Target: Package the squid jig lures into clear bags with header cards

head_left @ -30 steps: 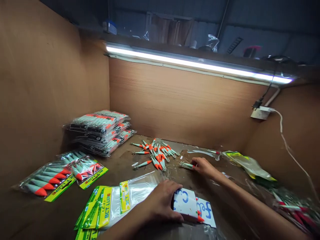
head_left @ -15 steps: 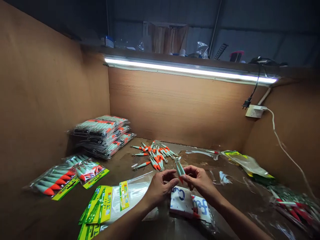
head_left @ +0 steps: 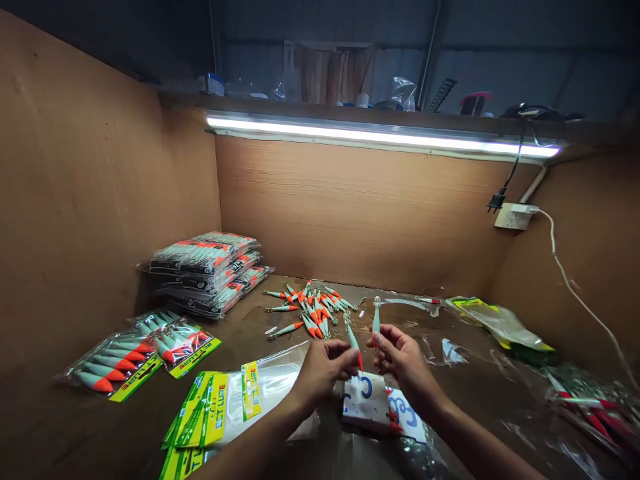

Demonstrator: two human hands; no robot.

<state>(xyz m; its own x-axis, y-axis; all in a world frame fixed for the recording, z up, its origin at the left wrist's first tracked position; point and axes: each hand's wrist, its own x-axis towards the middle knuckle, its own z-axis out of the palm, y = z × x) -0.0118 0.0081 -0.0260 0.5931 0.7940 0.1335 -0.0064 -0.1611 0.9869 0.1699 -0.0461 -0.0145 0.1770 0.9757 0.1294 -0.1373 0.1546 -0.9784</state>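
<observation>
Pinched in my left hand (head_left: pixel 325 367) is a pale green fishing lure (head_left: pixel 353 339), its orange tip down and its hooked end up. My right hand (head_left: pixel 397 353) grips a second lure (head_left: pixel 377 319), held upright with the hooks on top. Below both hands lies a white block with blue lettering (head_left: pixel 364 403), with orange lure tips showing at its right side. Beyond my hands spreads a loose pile of orange and pale green lures (head_left: pixel 313 310). Near my left forearm are clear packets with yellow-green headers (head_left: pixel 215 410).
Filled lure packets (head_left: pixel 115 363) lie at the left, before a stack of bagged lures (head_left: pixel 205 270). At the right are clear packets (head_left: pixel 500 323) and bagged red-and-white lures (head_left: pixel 595 413). A white cable (head_left: pixel 575 287) runs down from the wall socket (head_left: pixel 515 215).
The two lures were together between my hands. Now they are apart, one in each hand, and my right hand has drawn slightly to the right with its lure.
</observation>
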